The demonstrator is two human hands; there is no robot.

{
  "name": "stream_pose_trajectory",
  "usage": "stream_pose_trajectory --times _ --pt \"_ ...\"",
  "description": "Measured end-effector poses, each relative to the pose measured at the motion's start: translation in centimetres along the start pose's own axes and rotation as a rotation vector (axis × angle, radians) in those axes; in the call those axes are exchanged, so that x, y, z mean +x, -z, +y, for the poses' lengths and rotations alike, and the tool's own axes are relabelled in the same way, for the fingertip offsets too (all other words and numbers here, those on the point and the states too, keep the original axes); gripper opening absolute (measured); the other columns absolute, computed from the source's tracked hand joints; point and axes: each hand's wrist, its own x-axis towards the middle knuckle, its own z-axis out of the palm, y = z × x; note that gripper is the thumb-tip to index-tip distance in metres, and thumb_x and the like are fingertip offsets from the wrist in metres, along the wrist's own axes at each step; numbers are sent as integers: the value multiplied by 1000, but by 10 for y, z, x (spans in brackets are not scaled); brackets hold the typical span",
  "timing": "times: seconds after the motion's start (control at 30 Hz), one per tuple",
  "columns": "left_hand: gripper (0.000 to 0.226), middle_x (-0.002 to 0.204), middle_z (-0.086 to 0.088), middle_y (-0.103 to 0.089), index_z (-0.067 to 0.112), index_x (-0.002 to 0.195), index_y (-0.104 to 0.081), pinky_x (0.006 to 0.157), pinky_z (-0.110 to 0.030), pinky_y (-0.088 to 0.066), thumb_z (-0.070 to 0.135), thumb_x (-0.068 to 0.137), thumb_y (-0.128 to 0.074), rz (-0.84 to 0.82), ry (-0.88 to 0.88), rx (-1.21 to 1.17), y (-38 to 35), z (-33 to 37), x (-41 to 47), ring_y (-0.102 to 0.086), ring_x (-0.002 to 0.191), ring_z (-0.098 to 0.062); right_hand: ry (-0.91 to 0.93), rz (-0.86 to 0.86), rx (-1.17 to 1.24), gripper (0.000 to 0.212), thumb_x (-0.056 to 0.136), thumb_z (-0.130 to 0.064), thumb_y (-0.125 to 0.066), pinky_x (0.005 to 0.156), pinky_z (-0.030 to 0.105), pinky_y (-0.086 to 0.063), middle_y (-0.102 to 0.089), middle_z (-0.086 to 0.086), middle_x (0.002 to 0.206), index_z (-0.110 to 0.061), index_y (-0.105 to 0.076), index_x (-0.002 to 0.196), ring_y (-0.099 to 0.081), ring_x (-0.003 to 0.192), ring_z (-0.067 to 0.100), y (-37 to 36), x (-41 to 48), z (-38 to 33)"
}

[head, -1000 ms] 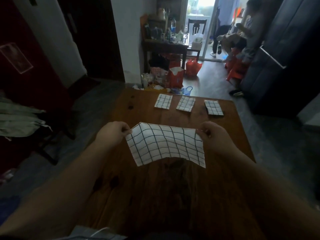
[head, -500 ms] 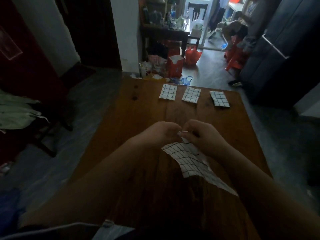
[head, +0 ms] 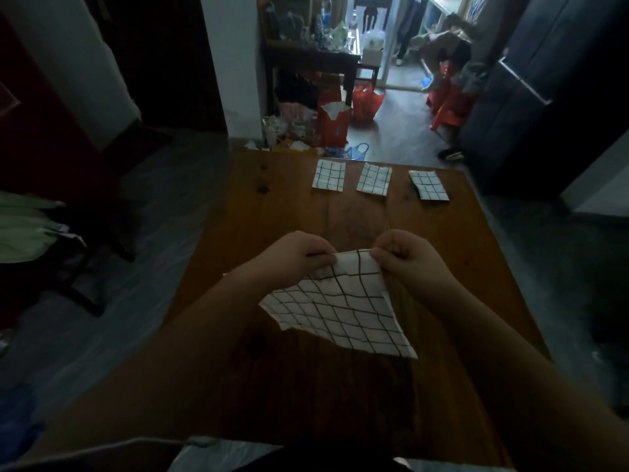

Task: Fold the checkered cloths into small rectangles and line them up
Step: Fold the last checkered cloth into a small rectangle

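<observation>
Checkered cloth (head: 340, 311) spreads wider than before, left hand (head: 292, 258) and right hand (head: 406, 258) pinching it

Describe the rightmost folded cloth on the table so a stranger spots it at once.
On the wooden table, look along the far edge, where three folded checkered cloths lie in a row. Take the rightmost folded cloth, near the right corner. Unlike the left cloth and middle cloth, it lies askew, its layers stepped.

The room is dim and murky, lit mainly by daylight from the far doorway (head: 391, 73) at the top, so the bench (head: 306, 386) darkens toward its near edge, corners fall nearly black, edge lines bow, and detail is soft.
</observation>
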Motion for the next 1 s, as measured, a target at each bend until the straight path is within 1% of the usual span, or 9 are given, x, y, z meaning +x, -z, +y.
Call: stream_pose_trajectory --times 0.17,0.33,0.4,0.5,0.57,0.7,0.8,0.9,1.0 --pt "18 94 17 -66 23 111 -73 73 -17 -45 23 103 -57 26 25 34 15 -11 -12 -62 87 3 -80 -107 135 15 100 -14 -54 80 38 -57 -69 2 101 -22 -67 98 -67 93 24 -11 2 -8" --pt "17 94 15 -68 21 110 -74 75 -18 -48 24 102 -59 36 41 22 22 -20 -21 -65 88 0 -58 -133 54 20 98 -12 -57 78 29 -56 -67 -5 107 -30 -64 103 -67 97 13 -27 5 -12" --pt "17 96 13 -69 22 109 -74 75 -18 -47 25 103 -59 16 45 30 23 -21 -23 -64 91 -2 -27 -101 -8 18 98 -14 -58 77 26 -54 -66 -8 104 -31 -64 100 -66 95 9 -32 9 -12" --pt "14 95 14 -69 26 105 -74 73 -16 -45 26 102 -60 -24 54 54 25 -23 -25 -64 87 3 78 -64 -166 20 98 -16 -58 72 16 -44 -64 -13 96 -35 -61 93 -61 89 0 -38 14 -18" --pt "13 95 14 -71 31 101 -73 73 -16 -47 27 101 -61 -41 55 51 26 -24 -26 -64 85 8 121 -86 -230 26 96 -15 -59 72 16 -43 -64 -13 94 -39 -59 86 -60 87 -1 -39 16 -20" --pt "13 96 11 -73 29 100 -74 72 -13 -51 27 101 -61 -15 45 10 29 -27 -27 -66 85 6 103 -77 -213 28 94 -9 -59 71 18 -44 -64 -7 90 -33 -58 81 -61 83 5 -38 17 -22" --pt "13 95 8 -74 30 99 -74 67 -10 -50 27 102 -61 -10 28 -4 31 -27 -28 -68 85 3 116 -3 -181 21 95 -10 -59 66 15 -42 -61 -6 84 -26 -55 81 -57 74 0 -40 14 -22" --pt "15 96 7 -75 27 101 -75 73 -14 -54 29 101 -61 -8 13 -9 31 -26 -27 -69 86 -1 142 40 -200 20 94 -7 -57 65 19 -46 -57 -3 82 -23 -50 83 -54 71 4 -44 11 -21" --pt "15 96 9 -76 25 102 -78 83 -23 -56 29 100 -63 -17 -5 -8 31 -23 -26 -69 87 -1 145 -102 -258 31 95 -2 -53 59 18 -46 -59 -5 87 -32 -51 92 -59 73 5 -42 10 -27"
